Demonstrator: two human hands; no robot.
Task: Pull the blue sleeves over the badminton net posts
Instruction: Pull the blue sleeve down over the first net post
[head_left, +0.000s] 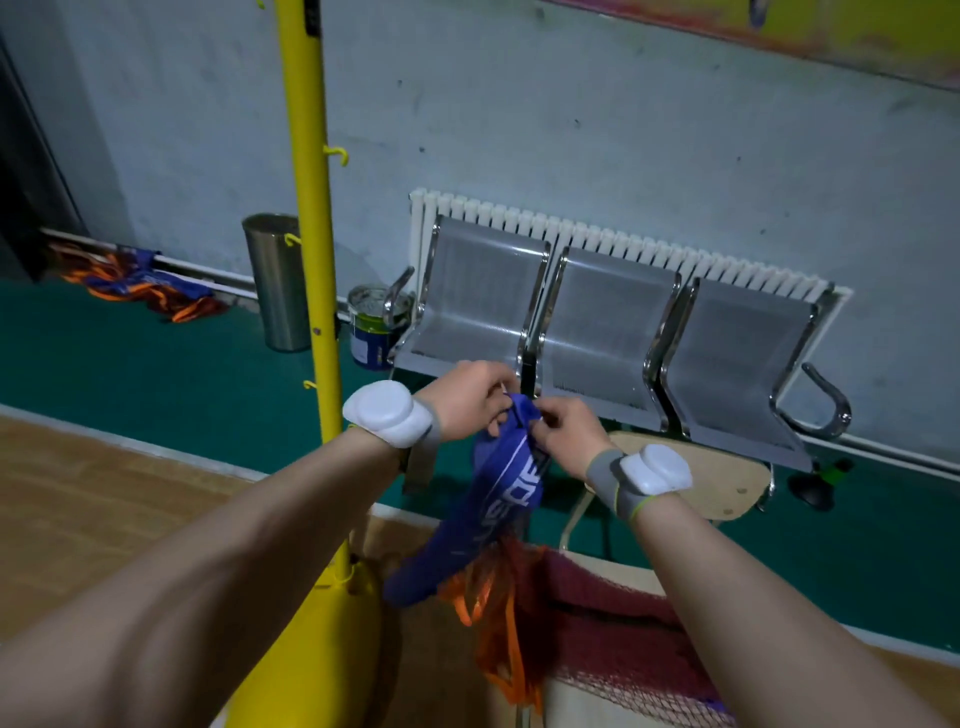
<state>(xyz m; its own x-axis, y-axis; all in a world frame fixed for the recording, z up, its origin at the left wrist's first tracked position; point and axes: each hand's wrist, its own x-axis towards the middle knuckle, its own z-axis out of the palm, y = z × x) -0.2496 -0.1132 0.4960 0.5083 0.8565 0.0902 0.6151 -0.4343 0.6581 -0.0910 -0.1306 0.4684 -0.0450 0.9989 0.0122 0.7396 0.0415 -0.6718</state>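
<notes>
One yellow post (311, 208): stands upright at left, bare, with nothing blue on it yet; runs out of frame at the top.
Hooks (337, 153): stick out along the post's right side; likely to snag fabric if it is hauled down fast or off-centre.
Left hand (470, 400): pinches the sleeve's top edge with curled fingers, just right of the post.
Blue sleeve (498, 499): hangs bunched and twisted from both hands, beside the post, not over it; looks closed at the mouth, so could jam at the post top unless spread first.
Right hand (563, 431): pinches the same top edge, fingers curled too, almost touching the left.
Orange straps (498, 613): dangle in a tangle below the sleeve; may drag, or loop round a hook on the lift.
Net (597, 613): lies heaped low at right, dark red, seemingly joined to the sleeve; could tug the edge out of so light a pinch by sheer weight.
Bench (597, 322): sits well behind, against the wall; no threat from there.
</notes>
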